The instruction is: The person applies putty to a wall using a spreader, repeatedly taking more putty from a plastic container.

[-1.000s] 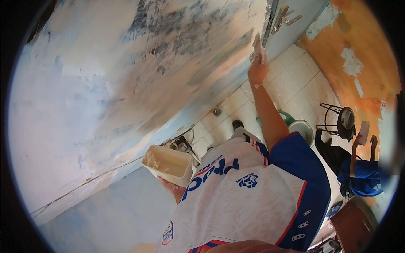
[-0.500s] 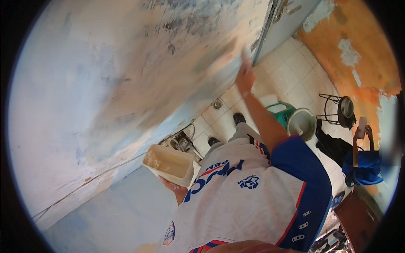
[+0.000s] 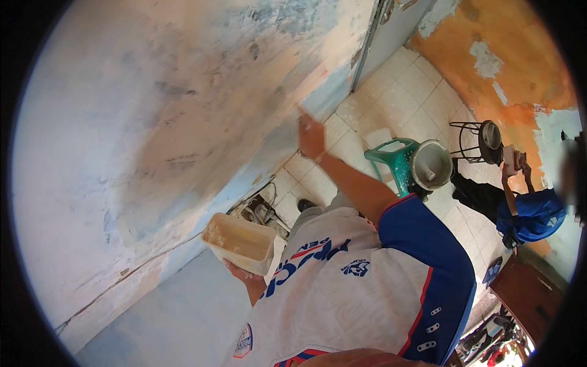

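Observation:
My left hand (image 3: 243,271) is closed under and around the side of a cream plastic tub (image 3: 239,240), which tilts toward the wall and has pale residue inside. My right arm reaches out to the patchy wall (image 3: 177,122), smeared in white, pinkish and grey. Close to the wall's lower part is my right hand (image 3: 312,136), its fingers curled. Something thin seems to run from the fingers toward the wall, too blurred to name.
A green plastic stool (image 3: 394,160) stands on the tiled floor beside a grey bucket (image 3: 431,165). Farther right is a black metal stand (image 3: 477,139) with a round pot. A person in blue (image 3: 531,214) holds a pale flat object near the orange wall. A brown cabinet (image 3: 532,293) stands at lower right.
My right hand has swept left and nearer to me along the wall. The tub in my left hand has barely shifted. The view has turned slightly.

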